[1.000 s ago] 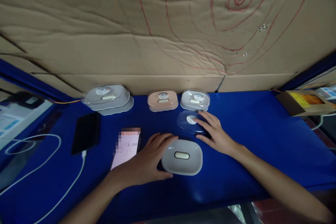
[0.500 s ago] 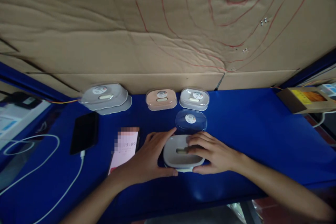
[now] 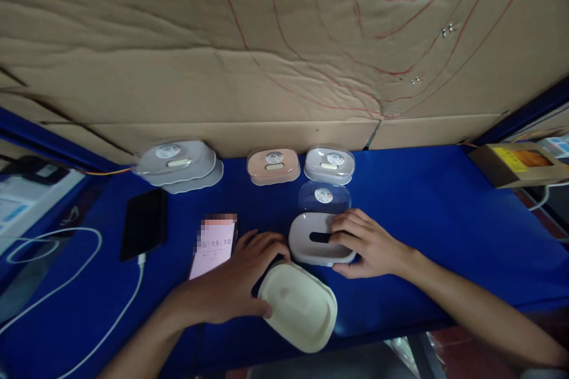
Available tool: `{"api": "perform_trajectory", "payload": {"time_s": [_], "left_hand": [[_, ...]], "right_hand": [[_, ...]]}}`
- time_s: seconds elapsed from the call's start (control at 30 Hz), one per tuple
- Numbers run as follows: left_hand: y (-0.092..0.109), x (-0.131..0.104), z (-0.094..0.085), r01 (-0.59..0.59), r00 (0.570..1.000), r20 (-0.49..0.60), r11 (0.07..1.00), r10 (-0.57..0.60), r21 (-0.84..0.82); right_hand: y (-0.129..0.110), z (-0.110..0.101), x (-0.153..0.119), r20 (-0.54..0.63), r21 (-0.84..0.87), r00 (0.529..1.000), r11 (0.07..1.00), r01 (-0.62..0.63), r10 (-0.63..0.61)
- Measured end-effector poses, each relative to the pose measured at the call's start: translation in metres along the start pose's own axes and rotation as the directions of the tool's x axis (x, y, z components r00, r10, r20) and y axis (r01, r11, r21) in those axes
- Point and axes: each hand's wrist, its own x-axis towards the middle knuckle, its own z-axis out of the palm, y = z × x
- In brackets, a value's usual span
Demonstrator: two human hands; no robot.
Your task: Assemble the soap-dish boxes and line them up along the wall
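Note:
My left hand [image 3: 262, 272] grips the left end of a cream oval tray [image 3: 302, 311], thumb at the near side and fingers curled at the far side. The tray looks like the base of a soap dish and is tilted over the table's near edge. Just behind it, my right hand [image 3: 367, 243] has its fingers in a grey oval soap dish tray [image 3: 304, 243], its thumb at the near rim. A dark slot shows in the floor of the grey tray. A clear lid [image 3: 324, 196] with a round sticker lies directly beyond it.
Along the cardboard wall stand a pink lidded soap dish [image 3: 273, 166], a grey lidded one [image 3: 329, 164] and a grey stack [image 3: 178, 163]. A lit phone [image 3: 213, 249], a black phone [image 3: 143, 224] and a white cable [image 3: 133, 290] lie left. A cardboard box [image 3: 518, 164] stands right.
The cream tray has come out from under the grey tray, drawn toward the front by my left hand. The grey tray and my right hand have shifted slightly away and right.

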Motion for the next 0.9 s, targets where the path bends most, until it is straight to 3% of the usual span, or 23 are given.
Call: {"api": "perform_trajectory", "payload": {"time_s": [0.13, 0.27, 0.33, 0.4, 0.43, 0.5, 0.57, 0.6, 0.67, 0.73, 0.9], "left_hand": [[0.006, -0.004, -0.003, 0.081, 0.995, 0.069, 0.989, -0.073, -0.125], [0.003, -0.007, -0.008, 0.05, 0.988, 0.154, 0.942, 0.002, -0.332], [-0.001, -0.008, -0.009, 0.031, 0.996, 0.09, 0.866, 0.016, -0.5], [-0.003, -0.004, -0.01, 0.009, 0.994, -0.07, 0.71, -0.081, -0.704], [-0.004, -0.001, -0.01, -0.012, 0.973, -0.149, 0.608, -0.175, -0.794], [-0.004, 0.008, -0.012, -0.084, 0.887, -0.263, 0.429, -0.379, -0.9], [-0.004, 0.017, -0.014, -0.141, 0.806, -0.301, 0.328, -0.51, -0.934], [-0.004, 0.02, -0.015, -0.156, 0.79, -0.303, 0.303, -0.533, -0.94], [-0.005, 0.025, -0.014, -0.16, 0.804, -0.286, 0.273, -0.522, -0.948], [-0.007, 0.027, -0.009, -0.126, 0.855, -0.23, 0.245, -0.464, -0.961], [-0.008, 0.028, 0.012, -0.024, 0.949, -0.086, 0.202, -0.302, -0.979]], "right_hand": [[-0.003, 0.006, 0.0, 0.108, -0.023, 0.994, 1.0, 0.016, -0.014], [-0.004, 0.006, 0.0, 0.179, -0.04, 0.984, 0.999, 0.016, -0.009], [-0.004, 0.004, 0.001, 0.191, -0.029, 0.981, 0.999, 0.013, -0.008], [-0.006, 0.002, 0.001, 0.186, -0.007, 0.982, 1.0, 0.017, -0.016], [-0.007, 0.002, 0.001, 0.181, 0.004, 0.983, 1.0, 0.025, -0.025], [-0.013, 0.004, 0.0, 0.185, 0.021, 0.98, 0.998, 0.063, -0.066], [-0.021, 0.009, 0.0, 0.182, 0.025, 0.973, 0.99, 0.14, -0.143], [-0.025, 0.011, -0.001, 0.161, 0.015, 0.969, 0.982, 0.19, -0.189], [-0.031, 0.015, -0.003, 0.088, -0.037, 0.958, 0.96, 0.276, -0.272], [-0.032, 0.016, -0.005, 0.037, -0.106, 0.953, 0.947, 0.303, -0.301], [-0.023, 0.006, -0.006, 0.018, -0.195, 0.986, 0.967, 0.166, -0.165]]}}
